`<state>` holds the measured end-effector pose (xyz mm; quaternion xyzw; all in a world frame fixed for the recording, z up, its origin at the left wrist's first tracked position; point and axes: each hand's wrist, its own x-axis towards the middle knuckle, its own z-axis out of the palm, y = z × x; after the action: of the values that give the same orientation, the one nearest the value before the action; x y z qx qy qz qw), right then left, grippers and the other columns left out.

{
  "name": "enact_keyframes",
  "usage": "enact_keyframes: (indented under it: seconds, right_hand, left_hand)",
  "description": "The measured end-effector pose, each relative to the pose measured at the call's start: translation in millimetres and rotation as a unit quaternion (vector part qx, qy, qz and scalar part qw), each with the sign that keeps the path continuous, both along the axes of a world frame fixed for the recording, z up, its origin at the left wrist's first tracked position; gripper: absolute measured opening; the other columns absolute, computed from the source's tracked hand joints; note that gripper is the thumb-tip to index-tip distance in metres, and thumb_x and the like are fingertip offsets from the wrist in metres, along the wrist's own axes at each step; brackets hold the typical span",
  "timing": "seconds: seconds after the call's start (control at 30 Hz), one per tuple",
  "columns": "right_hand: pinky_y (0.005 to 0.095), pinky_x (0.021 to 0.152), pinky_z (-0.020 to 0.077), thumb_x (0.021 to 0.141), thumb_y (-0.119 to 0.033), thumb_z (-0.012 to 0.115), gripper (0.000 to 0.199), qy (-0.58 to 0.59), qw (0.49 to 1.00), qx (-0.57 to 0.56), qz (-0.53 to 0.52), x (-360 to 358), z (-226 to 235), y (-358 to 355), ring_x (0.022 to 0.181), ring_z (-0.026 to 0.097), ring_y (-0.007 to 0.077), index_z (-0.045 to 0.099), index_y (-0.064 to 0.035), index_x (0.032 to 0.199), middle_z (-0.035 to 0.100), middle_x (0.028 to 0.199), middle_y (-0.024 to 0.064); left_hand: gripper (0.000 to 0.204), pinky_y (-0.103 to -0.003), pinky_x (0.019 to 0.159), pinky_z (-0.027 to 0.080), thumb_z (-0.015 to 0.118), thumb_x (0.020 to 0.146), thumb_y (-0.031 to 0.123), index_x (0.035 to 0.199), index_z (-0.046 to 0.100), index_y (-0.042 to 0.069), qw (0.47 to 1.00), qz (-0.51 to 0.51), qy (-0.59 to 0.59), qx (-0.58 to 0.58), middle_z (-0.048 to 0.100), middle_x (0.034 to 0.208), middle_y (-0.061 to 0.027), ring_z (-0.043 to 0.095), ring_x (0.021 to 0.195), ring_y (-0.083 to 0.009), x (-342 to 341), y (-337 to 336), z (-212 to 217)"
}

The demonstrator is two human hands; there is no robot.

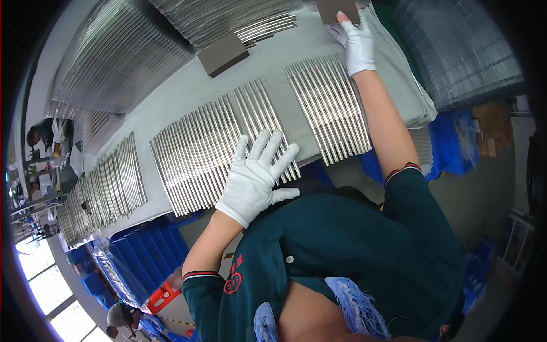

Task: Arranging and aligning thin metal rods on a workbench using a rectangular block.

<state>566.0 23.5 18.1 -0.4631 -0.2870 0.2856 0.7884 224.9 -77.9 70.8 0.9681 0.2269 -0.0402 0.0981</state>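
Several groups of thin, shiny metal rods lie side by side on a grey-green cloth-covered table. My left hand (253,179), in a white glove, rests with fingers spread over the near ends of the middle rods (259,108). At the far right my right hand (360,47), its white glove leaving the thumb tip bare, grips a dark grey-brown block (335,11). That block is partly cut off by the upper edge of the view. A similar block (224,55) lies on the cloth beyond the middle rods. Another rod group (329,108) lies beside my right forearm.
Clear plastic trays (122,57) are stacked at the far left, and wrapped stacks (456,48) stand at the right. More rods (108,188) cover the table's left end. Blue bins (142,256) sit below its edge. Another person (121,316) is at the lower left.
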Motion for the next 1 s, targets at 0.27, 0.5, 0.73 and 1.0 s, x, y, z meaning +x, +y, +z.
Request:
enact_keyframes:
  seconds: [0.27, 0.5, 0.73, 1.0]
  right_hand:
    - [0.0359, 0.094, 0.0560, 0.090, -0.016, 0.072, 0.065, -0.023, 1.000, 0.008, 0.008, 4.8, -10.4, 12.9, 0.107, 0.064, 0.0234, 0.042, -0.0073, 0.146, 0.058, 0.128, 0.0118]
    - [0.0304, 0.082, 0.0553, 0.091, -0.013, 0.072, 0.049, 0.013, 1.000, -0.010, 0.018, 19.1, -32.7, 29.6, 0.098, 0.064, 0.0186, 0.053, 0.0006, 0.134, 0.064, 0.116, 0.0086]
    - [0.0317, 0.080, 0.0567, 0.091, -0.014, 0.071, 0.053, 0.079, 0.996, -0.032, 0.032, 1.8, -11.5, 19.2, 0.099, 0.065, 0.0194, 0.050, -0.0015, 0.138, 0.063, 0.118, 0.0085]
    - [0.0302, 0.080, 0.0560, 0.091, -0.013, 0.071, 0.054, 0.035, 0.999, -0.017, 0.035, 10.6, -22.2, 23.2, 0.099, 0.064, 0.0189, 0.050, -0.0033, 0.140, 0.063, 0.120, 0.0075]
  left_hand:
    - [0.096, -0.060, 0.117, 0.018, 0.060, 0.074, 0.074, 0.150, 0.039, 0.018, 0.992, -0.104, -0.070, -0.024, 0.038, 0.154, -0.0177, 0.032, 0.144, -0.0381, 74.6, 3.3, -23.8]
    - [0.095, -0.061, 0.116, 0.017, 0.058, 0.074, 0.076, 0.149, 0.040, 0.021, 0.990, -0.117, -0.071, -0.018, 0.038, 0.154, -0.0159, 0.032, 0.144, -0.0386, 85.6, 7.2, -27.7]
    - [0.092, -0.062, 0.116, 0.017, 0.060, 0.075, 0.074, 0.148, 0.042, 0.021, 0.997, -0.072, -0.011, -0.004, 0.041, 0.152, -0.0141, 0.036, 0.142, -0.0346, 35.4, 3.2, -14.0]
    - [0.092, -0.059, 0.117, 0.018, 0.061, 0.076, 0.072, 0.148, 0.042, 0.018, 0.998, -0.066, -0.021, -0.005, 0.041, 0.152, -0.0155, 0.036, 0.142, -0.0347, 43.2, -0.5, -14.3]
